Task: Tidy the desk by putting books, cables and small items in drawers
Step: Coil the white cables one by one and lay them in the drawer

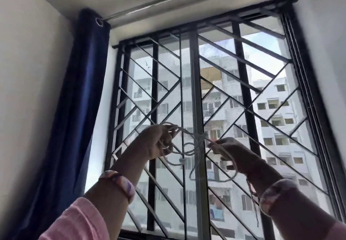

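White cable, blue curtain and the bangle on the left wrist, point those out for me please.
white cable point(194, 151): head view, on the tangled loops hanging between the two hands.
blue curtain point(78, 97): head view, on the gathered folds left of the window.
left bangle point(121, 184): head view, on its pink and purple band.

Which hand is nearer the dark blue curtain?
Left. The left hand grips the white cable closer to the dark blue curtain; the right hand holds it farther right.
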The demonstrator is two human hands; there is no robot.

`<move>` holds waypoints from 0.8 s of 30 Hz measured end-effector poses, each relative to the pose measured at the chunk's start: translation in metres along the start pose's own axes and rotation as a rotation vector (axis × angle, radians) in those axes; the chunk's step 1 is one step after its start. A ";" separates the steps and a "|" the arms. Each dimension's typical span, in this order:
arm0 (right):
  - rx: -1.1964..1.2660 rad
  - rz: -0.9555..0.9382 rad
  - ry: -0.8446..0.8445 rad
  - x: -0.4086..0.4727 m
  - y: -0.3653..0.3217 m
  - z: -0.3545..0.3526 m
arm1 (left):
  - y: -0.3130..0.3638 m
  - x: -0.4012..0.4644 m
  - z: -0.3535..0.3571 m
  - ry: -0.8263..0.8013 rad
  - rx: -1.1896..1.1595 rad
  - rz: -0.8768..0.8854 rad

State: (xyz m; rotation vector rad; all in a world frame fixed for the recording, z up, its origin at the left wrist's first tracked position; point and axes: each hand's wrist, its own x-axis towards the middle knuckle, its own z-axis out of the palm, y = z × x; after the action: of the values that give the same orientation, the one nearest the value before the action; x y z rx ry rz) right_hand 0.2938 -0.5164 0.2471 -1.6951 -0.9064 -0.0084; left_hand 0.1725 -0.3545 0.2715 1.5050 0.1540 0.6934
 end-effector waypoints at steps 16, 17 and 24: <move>0.100 -0.432 0.021 -0.019 -0.046 0.035 | 0.021 -0.020 0.004 0.164 0.477 0.478; 0.056 -0.442 0.093 -0.016 -0.045 0.036 | 0.020 -0.021 0.002 0.151 0.521 0.477; -0.094 -0.530 0.082 -0.013 -0.056 0.040 | 0.025 -0.038 -0.024 -0.001 0.068 0.142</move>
State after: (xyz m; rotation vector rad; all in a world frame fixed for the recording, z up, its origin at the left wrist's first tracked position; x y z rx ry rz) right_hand 0.2362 -0.4878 0.2738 -1.4826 -1.2833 -0.4786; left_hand 0.1221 -0.3554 0.2810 1.5923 0.0705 0.8074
